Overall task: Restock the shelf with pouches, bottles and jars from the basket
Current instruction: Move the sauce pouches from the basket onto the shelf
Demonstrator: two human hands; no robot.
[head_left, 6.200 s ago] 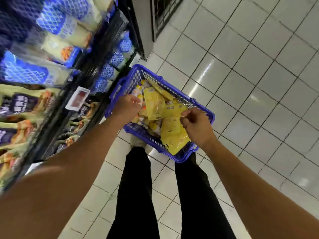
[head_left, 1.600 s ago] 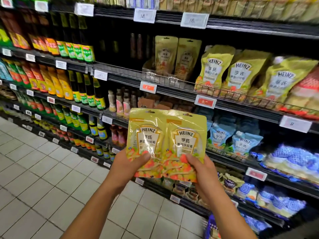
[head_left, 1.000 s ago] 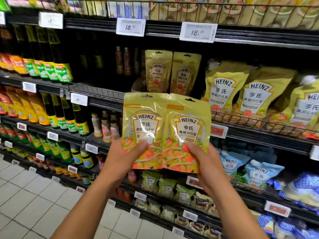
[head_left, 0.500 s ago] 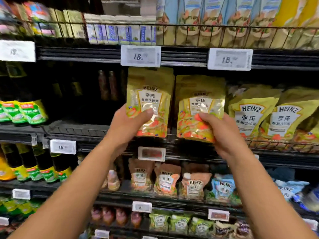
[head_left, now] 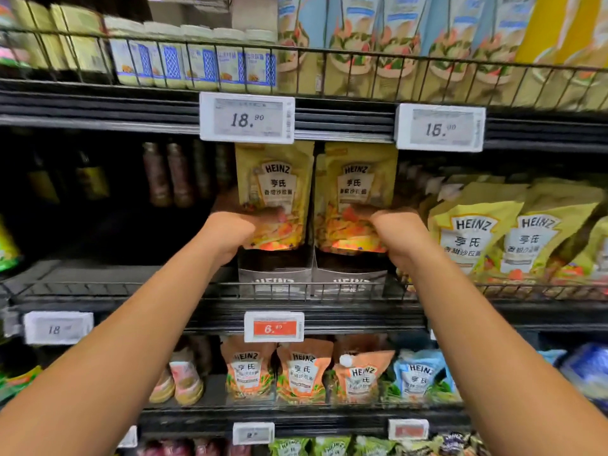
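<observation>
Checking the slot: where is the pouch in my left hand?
Head view, centre: the left pouch is gripped by the left hand, its bottom at the rim of the left display box, below the 18.90 price tag, beside the other pouch.

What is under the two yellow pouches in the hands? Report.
A dark display box stands under the left pouch, a second box under the right pouch, both on the shelf behind its wire rail. The pouches cover the boxes' insides, so any stock there is hidden.
</observation>
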